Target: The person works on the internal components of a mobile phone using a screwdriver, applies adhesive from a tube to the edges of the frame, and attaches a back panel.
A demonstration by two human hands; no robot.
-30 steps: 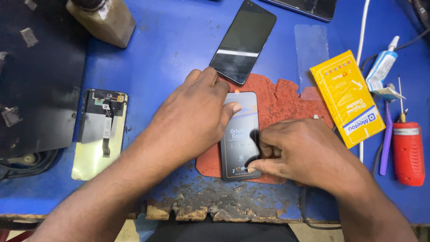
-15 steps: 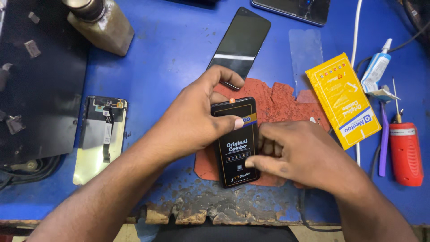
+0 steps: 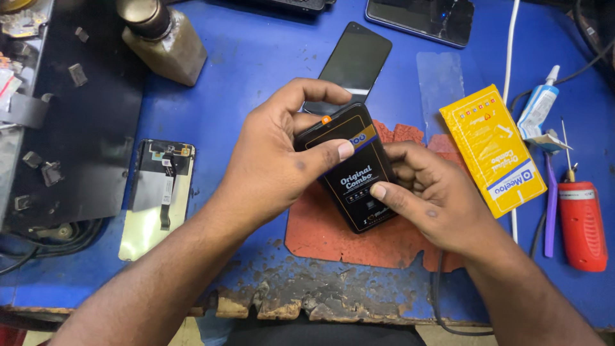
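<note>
I hold a black phone screen panel (image 3: pixel 356 172) with printed film on its face, lifted and tilted above a worn red mat (image 3: pixel 359 240). My left hand (image 3: pixel 275 154) grips its upper end, thumb lying across the face. My right hand (image 3: pixel 429 195) holds the lower right side, thumb pressed on the face near the edge. Behind them a second black screen (image 3: pixel 355 61) lies flat on the blue table (image 3: pixel 256 83).
An opened phone body (image 3: pixel 157 195) with exposed parts lies at the left beside a black mat (image 3: pixel 83 128). A yellow packet (image 3: pixel 493 147), a glue tube (image 3: pixel 538 106), a red tool (image 3: pixel 582 221), a clear film (image 3: pixel 440 80), a grimy bottle (image 3: pixel 163 38) and another phone (image 3: pixel 419 19) surround the work spot.
The panel was pressed flat on the red mat; both hands have since lifted and tilted it, printed face showing, with the left thumb now across its face.
</note>
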